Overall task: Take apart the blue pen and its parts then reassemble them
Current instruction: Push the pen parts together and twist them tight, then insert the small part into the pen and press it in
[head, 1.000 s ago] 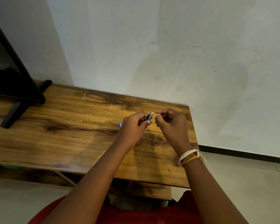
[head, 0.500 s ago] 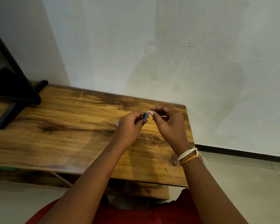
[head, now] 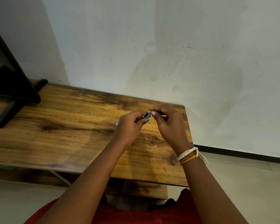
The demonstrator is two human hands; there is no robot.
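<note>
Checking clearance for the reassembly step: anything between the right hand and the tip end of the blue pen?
Nothing visible. The left hand grips the slim blue plastic pen above the brown wooden table, and the right hand's fingers already meet its tip end. What they pinch there is too small to tell.

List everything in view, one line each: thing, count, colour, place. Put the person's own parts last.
pen: one, blue, held above the table's right part, between both hands
table: one, brown wood, against the wall
stand: one, black, on the table's left end
wall: one, pale grey, behind the table
floor: pale, to the right of and below the table
wrist threads: several, white, yellow and red, round the right wrist
red garment: one, at the bottom edge
left hand: one, fingers curled round the pen's body
right hand: one, fingers pinching at the pen's end
</note>
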